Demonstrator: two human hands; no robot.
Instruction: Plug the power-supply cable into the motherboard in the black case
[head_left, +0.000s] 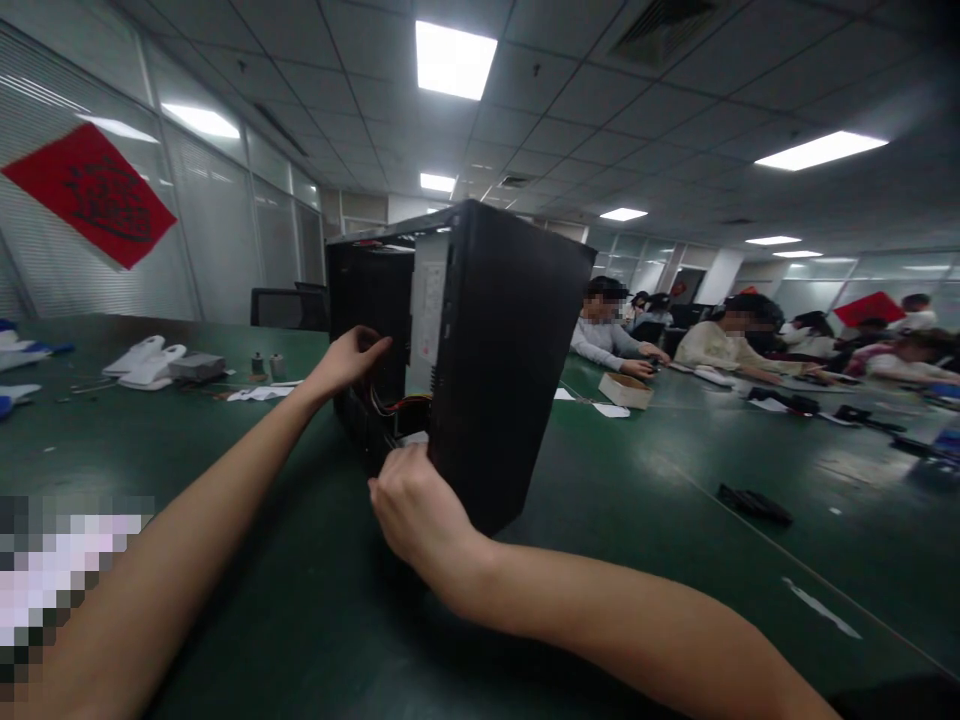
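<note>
A black computer case [510, 370] stands tilted on the green table, one side open. Inside it show a light metal power supply unit [429, 315] with a label and several coloured cables [409, 402]. My left hand [351, 362] is at the open side, its thumb and a finger apart; the other fingers are partly hidden, and I see nothing held in it. Lower down, my right hand [416, 505] is closed around the near lower edge of the case, its fingertips mostly out of sight.
On the green table [645, 600] lie a white plastic bag [146, 362], a grey box [196, 367], two small bottles [267, 365], paper scraps and a black item [754, 503]. An open carton [626, 390] sits at right, near several people working along the table.
</note>
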